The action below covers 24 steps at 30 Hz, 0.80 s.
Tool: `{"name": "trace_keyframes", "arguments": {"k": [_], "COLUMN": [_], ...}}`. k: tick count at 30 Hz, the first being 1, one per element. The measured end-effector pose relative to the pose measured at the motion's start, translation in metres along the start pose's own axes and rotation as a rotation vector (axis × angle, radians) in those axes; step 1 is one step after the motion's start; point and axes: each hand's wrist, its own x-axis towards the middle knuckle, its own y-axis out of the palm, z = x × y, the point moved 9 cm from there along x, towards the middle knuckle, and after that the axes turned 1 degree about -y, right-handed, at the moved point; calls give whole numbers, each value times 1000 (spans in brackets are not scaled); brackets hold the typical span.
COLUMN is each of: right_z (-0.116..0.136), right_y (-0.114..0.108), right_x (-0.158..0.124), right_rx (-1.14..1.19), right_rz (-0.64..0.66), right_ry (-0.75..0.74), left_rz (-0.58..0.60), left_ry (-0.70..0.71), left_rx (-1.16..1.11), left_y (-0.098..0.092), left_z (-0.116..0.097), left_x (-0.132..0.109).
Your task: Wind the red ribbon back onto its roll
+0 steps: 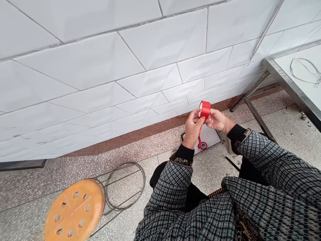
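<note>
A roll of red tape (205, 109) is held up in front of the white tiled wall. My right hand (218, 121) grips the roll from the right side. My left hand (193, 129) pinches a strip of red tape (200, 135) pulled down from the roll. The strip's lower end curls into a small loop (202, 145). Below the hands a white sheet (209, 138) lies on the speckled floor. Both arms wear a grey checked sleeve with a black cuff.
An orange round stool (75, 210) with a wire frame lies tipped at lower left. A steel table (293, 87) with a wire loop (304, 71) on its top stands at right. Small debris is scattered on the floor under it.
</note>
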Motion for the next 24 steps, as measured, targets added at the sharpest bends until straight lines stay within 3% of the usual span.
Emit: {"name": "trace_keyframes", "arguments": {"k": [4,8,14,17,20,24], "right_z": [-3,-3,48,60,64,67], "right_y": [0,1,5,4,0,-6], "right_x": [4,1,-17,-20,-17,-12], "right_rx": [0,-226,-785,-998,-1078,-981], "right_rz": [108,136,10,-45,-123,-244], "right_ry": [8,-13,-472,-601,-668,-678], "left_rz": [26,83,146,165,122,-76], "left_ry": [-36,-76,-129,-145,-131,-31], "left_rx": [-11,-87,-61,-39,-74,-137], "left_y": [-2,-2,-8,-8,-6,-13], "left_z": [1,-1,-2,-1,0,-1], "left_x": [2,0,-1,-2,-1,1]}}
